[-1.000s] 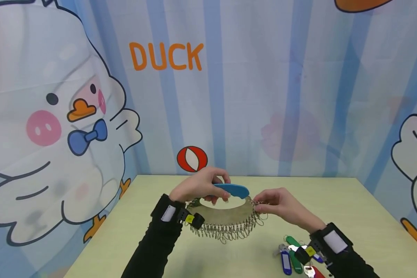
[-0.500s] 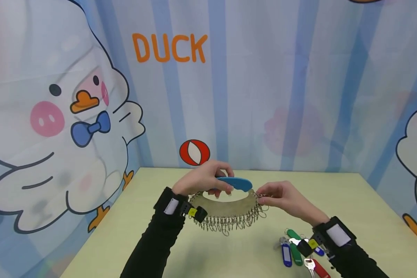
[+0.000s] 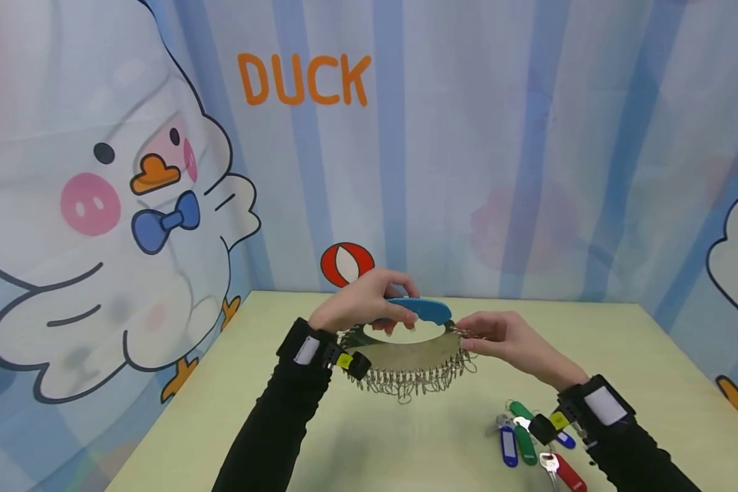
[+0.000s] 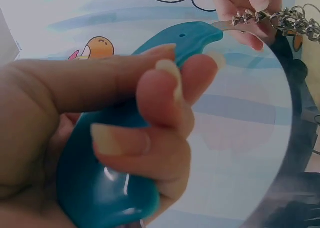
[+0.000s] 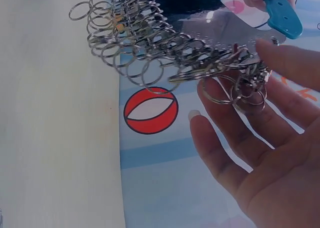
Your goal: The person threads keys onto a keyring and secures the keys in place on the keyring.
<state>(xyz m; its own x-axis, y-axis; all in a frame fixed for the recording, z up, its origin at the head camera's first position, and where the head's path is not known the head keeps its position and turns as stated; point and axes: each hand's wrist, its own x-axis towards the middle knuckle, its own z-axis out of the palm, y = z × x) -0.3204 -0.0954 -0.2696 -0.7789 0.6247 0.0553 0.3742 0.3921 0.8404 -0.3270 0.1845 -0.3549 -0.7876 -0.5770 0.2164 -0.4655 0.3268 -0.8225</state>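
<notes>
A key holder, made of a curved metal plate (image 3: 408,357) with a blue handle (image 3: 433,311), is held up over the table. Small metal rings on clips (image 5: 140,70) crowd its outer edge. My left hand (image 3: 365,298) grips the handle, fingers wrapped round it in the left wrist view. At the plate's right end, my right hand (image 3: 509,344) pinches some of the end rings between thumb and fingers; in the right wrist view the other fingers spread behind them.
On the pale table (image 3: 406,451), below my right hand, lies a small heap of keys with tags: a blue tag (image 3: 508,447), a green tag (image 3: 525,445), a red tag (image 3: 570,471) and a silver key (image 3: 549,465). A printed duck curtain (image 3: 443,150) stands behind the table.
The head view has tipped slightly downward, so everything sits higher in it. Both hands keep their hold on the key holder, with little visible movement.
</notes>
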